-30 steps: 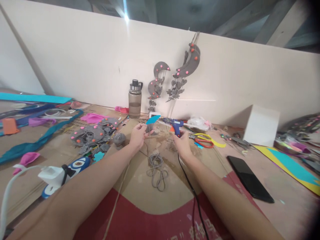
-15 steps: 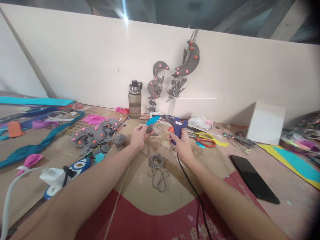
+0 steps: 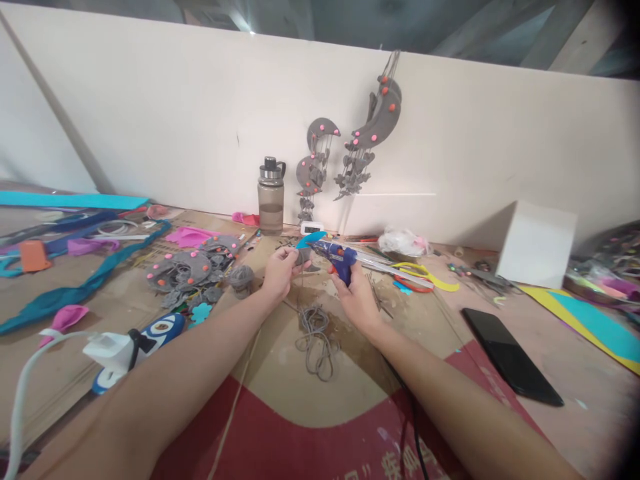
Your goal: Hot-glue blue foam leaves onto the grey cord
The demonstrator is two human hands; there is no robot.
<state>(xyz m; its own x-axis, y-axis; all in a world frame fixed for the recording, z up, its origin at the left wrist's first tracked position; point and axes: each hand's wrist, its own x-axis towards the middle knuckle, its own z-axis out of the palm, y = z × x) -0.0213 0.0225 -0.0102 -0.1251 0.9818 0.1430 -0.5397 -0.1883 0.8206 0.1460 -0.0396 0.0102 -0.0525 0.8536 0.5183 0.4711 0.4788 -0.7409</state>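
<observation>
Between the thumb and fingers of my left hand (image 3: pixel 281 272) is a small blue piece (image 3: pixel 311 239), partly wrapped in grey yarn (image 3: pixel 303 256). A strand hangs from it toward a loose tangle of grey yarn (image 3: pixel 315 327) on the cardboard. My right hand (image 3: pixel 357 293) is closed around the handle of a blue glue gun (image 3: pixel 341 257) with an orange trigger. Its nozzle points left and lies close to the wrapped piece; whether they touch I cannot tell. A dark cord (image 3: pixel 417 427) runs under my right forearm.
Left of my hands are a grey yarn ball (image 3: pixel 240 279), grey crescents with pompoms (image 3: pixel 183 270) and a power strip (image 3: pixel 163 330). A water bottle (image 3: pixel 271 200) stands at the wall. Yellow-handled scissors (image 3: pixel 417 273) and a phone (image 3: pixel 510 357) lie right. Grey crescent hangings (image 3: pixel 383 120) hang behind.
My right hand has brought the glue gun left, and its nozzle now reaches the area of the blue piece. The left hand stays nearly in place, with the blue piece tilted flatter.
</observation>
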